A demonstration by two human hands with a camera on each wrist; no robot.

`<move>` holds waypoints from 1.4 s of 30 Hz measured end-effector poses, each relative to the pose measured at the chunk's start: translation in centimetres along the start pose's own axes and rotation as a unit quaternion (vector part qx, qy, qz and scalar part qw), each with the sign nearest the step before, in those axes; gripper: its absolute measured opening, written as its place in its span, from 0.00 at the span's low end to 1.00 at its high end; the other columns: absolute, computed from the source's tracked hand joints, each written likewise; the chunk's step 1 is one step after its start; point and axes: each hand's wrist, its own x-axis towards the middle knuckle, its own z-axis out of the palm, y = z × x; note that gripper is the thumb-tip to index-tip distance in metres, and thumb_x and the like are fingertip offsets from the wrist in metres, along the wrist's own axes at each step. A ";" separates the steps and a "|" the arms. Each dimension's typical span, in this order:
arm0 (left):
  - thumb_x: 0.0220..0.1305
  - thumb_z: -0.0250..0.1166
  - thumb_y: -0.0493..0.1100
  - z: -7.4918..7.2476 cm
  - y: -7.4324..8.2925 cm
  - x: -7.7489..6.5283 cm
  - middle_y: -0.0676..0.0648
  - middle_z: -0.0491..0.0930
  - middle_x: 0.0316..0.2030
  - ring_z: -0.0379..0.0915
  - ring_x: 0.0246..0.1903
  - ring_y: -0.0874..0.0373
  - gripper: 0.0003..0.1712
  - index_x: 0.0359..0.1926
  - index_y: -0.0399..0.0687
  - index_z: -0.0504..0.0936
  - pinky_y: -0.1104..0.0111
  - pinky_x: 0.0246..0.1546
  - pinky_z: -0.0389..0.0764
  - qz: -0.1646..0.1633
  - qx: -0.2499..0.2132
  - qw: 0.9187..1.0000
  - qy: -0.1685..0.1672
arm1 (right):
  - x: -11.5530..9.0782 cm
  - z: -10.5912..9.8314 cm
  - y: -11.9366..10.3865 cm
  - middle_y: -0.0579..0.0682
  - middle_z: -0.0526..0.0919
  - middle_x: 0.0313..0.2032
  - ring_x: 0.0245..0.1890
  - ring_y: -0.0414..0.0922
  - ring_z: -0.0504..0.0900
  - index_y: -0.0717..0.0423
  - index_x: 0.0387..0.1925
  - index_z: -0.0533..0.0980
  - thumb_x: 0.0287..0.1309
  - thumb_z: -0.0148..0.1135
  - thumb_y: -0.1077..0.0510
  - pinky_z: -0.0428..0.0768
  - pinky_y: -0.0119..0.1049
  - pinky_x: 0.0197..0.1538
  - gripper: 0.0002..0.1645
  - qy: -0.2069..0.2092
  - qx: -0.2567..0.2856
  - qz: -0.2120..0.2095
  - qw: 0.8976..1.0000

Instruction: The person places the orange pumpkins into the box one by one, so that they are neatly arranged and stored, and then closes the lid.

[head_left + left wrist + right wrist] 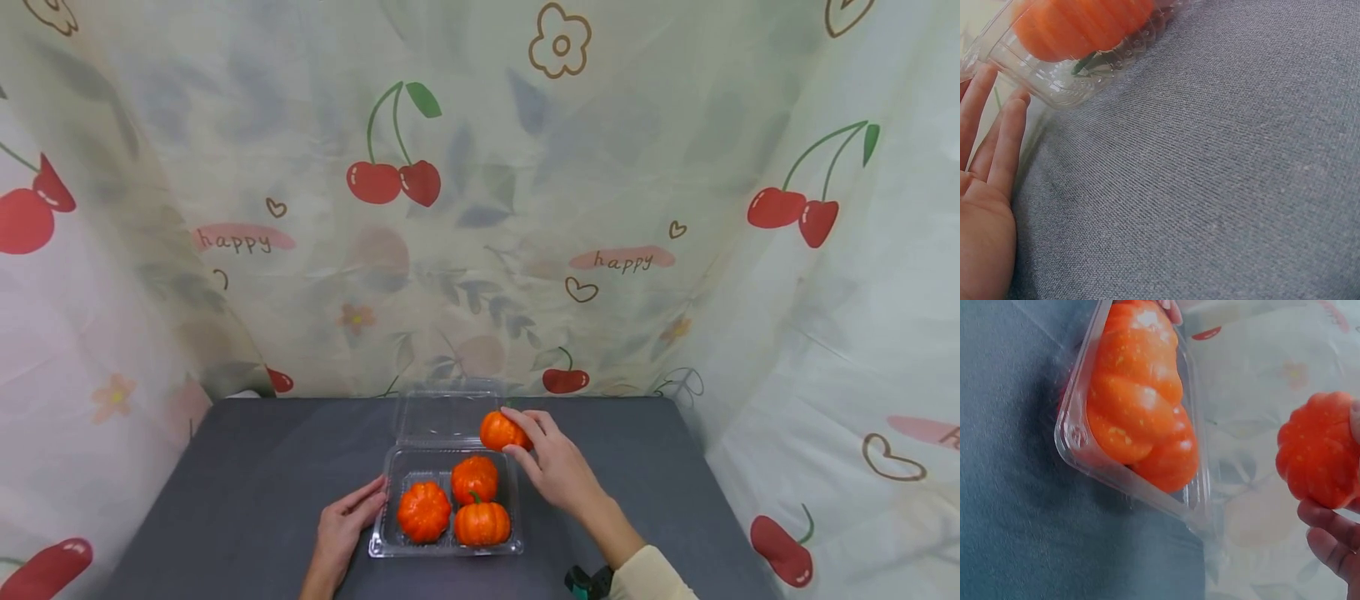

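Observation:
A clear plastic clamshell box stands on the table with its lid folded back. Inside it sit three small orange toy pumpkins: one at the left, one at the back right and one at the front right. My right hand grips another orange pumpkin between thumb and fingers, above the box's back right corner. With fairly straight fingers, my left hand touches the box's left side; the left wrist view shows those fingers against the clear wall.
A dark grey cloth covers the table. White curtains printed with cherries and flowers enclose the back and both sides. A black and green device is by the right wrist, at the cream sleeve.

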 end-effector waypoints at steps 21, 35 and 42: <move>0.57 0.77 0.48 -0.3 -0.2 0.0 0.62 0.89 0.45 0.86 0.42 0.70 0.32 0.61 0.40 0.83 0.76 0.44 0.86 0.011 -0.015 1.000 0.001 | -0.9 2.7 -3.5 0.47 0.73 0.65 0.55 0.46 0.83 0.24 0.73 0.64 0.74 0.52 0.37 0.86 0.46 0.53 0.28 -0.086 0.048 -0.092 0.991; 0.57 0.78 0.46 -0.1 0.0 -0.1 0.56 0.90 0.46 0.86 0.44 0.70 0.31 0.60 0.40 0.83 0.75 0.45 0.86 0.014 -0.022 1.000 -0.001 | -2.0 3.9 -5.6 0.43 0.76 0.62 0.55 0.44 0.81 0.19 0.72 0.63 0.73 0.48 0.32 0.85 0.45 0.57 0.29 -0.145 0.081 -0.123 0.978; 0.56 0.78 0.48 0.0 0.0 -0.3 0.56 0.89 0.48 0.86 0.43 0.70 0.31 0.60 0.42 0.83 0.76 0.45 0.86 0.010 -0.017 1.000 -0.001 | -2.5 4.7 -6.3 0.42 0.77 0.61 0.56 0.43 0.81 0.21 0.72 0.64 0.73 0.49 0.34 0.84 0.43 0.59 0.28 -0.145 0.067 -0.162 0.974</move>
